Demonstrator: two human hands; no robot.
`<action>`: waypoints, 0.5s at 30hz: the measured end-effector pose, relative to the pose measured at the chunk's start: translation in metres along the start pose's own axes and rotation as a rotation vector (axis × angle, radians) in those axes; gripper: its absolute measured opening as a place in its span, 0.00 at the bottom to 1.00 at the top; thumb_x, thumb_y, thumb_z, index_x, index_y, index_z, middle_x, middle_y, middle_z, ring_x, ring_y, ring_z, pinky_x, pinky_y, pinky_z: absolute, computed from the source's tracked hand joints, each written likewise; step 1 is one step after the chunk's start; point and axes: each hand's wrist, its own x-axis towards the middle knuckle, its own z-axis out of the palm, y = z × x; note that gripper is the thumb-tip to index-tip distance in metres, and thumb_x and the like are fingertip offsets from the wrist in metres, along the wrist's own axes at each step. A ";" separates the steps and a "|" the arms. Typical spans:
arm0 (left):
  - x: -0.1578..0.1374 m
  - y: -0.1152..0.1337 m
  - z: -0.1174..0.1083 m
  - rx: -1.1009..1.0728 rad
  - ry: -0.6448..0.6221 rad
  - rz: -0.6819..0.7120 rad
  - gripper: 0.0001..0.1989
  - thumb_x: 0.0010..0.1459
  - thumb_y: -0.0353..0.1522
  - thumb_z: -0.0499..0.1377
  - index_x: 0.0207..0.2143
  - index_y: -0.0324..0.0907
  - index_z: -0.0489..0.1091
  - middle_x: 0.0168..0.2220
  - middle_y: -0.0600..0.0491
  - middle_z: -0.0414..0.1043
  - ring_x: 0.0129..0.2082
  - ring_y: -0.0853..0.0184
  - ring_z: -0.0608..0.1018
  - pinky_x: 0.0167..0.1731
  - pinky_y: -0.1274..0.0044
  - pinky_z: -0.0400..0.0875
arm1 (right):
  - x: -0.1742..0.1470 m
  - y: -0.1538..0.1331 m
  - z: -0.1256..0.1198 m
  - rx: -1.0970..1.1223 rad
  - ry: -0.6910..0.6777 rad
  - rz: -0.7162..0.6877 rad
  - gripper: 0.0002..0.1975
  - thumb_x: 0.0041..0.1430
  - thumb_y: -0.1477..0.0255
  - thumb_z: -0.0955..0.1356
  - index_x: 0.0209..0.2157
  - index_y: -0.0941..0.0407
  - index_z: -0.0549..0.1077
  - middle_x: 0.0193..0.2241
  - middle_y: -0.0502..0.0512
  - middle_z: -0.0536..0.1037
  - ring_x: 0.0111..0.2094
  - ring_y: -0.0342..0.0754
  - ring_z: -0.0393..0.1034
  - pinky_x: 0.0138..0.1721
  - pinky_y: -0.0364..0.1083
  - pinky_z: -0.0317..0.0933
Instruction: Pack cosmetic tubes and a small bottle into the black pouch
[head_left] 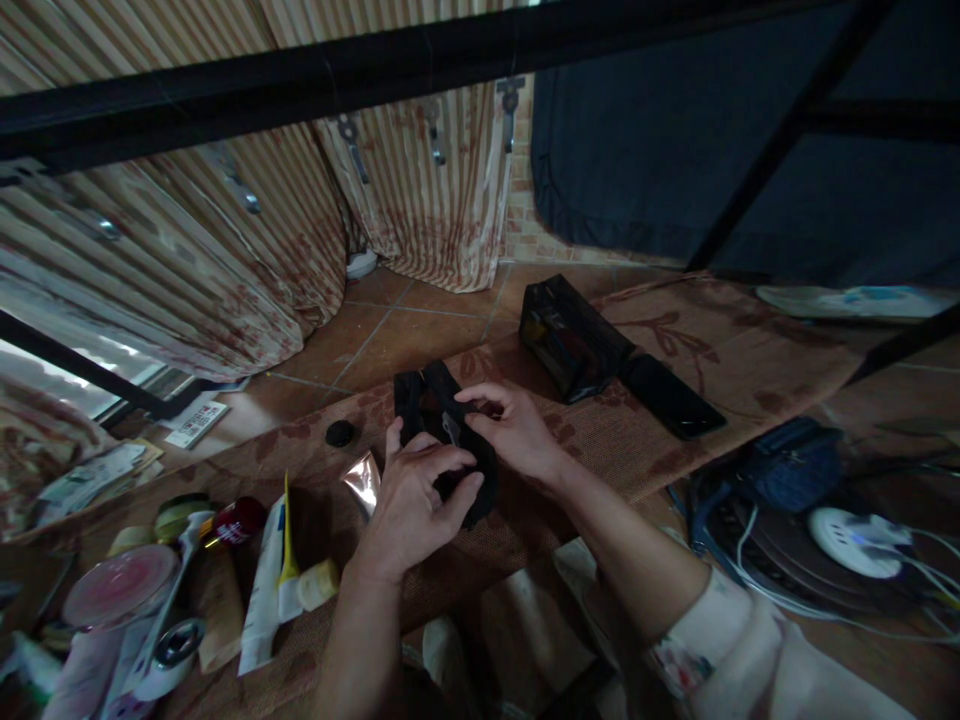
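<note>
A black, soft-looking item [480, 455] with two strap-like parts standing up at its far end lies between my hands, low over the cloth. My left hand [420, 490] is closed over its near left side, with thumb and forefinger curved together. My right hand [517, 430] pinches its right edge. Between the hands shows a small greyish piece [451, 428], too dim to name. Part of the black item is hidden behind my fingers. Beside my left hand are a shiny copper-coloured packet [363, 482] and a round black lid [340, 433].
Tubes, jars and bottles crowd the left, including a pink round container [120, 588] and a yellow-and-white tube [286, 560]. A black see-through case [571, 340] and a phone [673, 395] lie to the right. A blue bag [791, 465] and white power strip [855, 542] sit lower right.
</note>
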 end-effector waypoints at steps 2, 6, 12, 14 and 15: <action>0.000 0.000 0.001 0.015 0.006 -0.009 0.06 0.60 0.36 0.59 0.39 0.50 0.76 0.31 0.57 0.77 0.37 0.65 0.77 0.65 0.51 0.37 | 0.000 0.001 0.000 -0.007 0.000 0.002 0.14 0.51 0.76 0.66 0.40 0.54 0.78 0.29 0.48 0.77 0.26 0.42 0.66 0.29 0.42 0.59; 0.001 0.000 0.001 0.062 -0.022 0.005 0.06 0.59 0.34 0.60 0.36 0.51 0.77 0.31 0.58 0.78 0.37 0.63 0.77 0.64 0.49 0.36 | 0.000 0.000 -0.001 -0.023 0.002 0.015 0.15 0.51 0.77 0.66 0.40 0.53 0.79 0.30 0.48 0.78 0.26 0.42 0.67 0.30 0.43 0.59; 0.003 0.000 0.003 0.134 -0.059 0.027 0.07 0.55 0.29 0.60 0.29 0.50 0.76 0.29 0.58 0.78 0.37 0.62 0.75 0.62 0.48 0.41 | -0.001 0.001 0.001 -0.056 -0.013 -0.003 0.14 0.53 0.76 0.66 0.41 0.53 0.79 0.29 0.48 0.78 0.25 0.41 0.67 0.29 0.43 0.59; 0.003 0.000 0.004 0.150 -0.044 0.024 0.08 0.54 0.27 0.60 0.31 0.50 0.76 0.30 0.58 0.78 0.38 0.61 0.75 0.62 0.49 0.42 | 0.000 0.002 0.001 -0.051 -0.010 -0.007 0.14 0.53 0.76 0.66 0.41 0.53 0.79 0.29 0.48 0.78 0.25 0.42 0.67 0.29 0.42 0.59; 0.003 0.000 0.004 0.147 -0.026 0.023 0.08 0.54 0.27 0.60 0.31 0.50 0.76 0.30 0.58 0.78 0.39 0.61 0.75 0.62 0.49 0.43 | 0.000 0.002 0.001 -0.050 -0.009 -0.009 0.14 0.53 0.76 0.66 0.41 0.53 0.79 0.29 0.48 0.78 0.26 0.42 0.67 0.29 0.42 0.58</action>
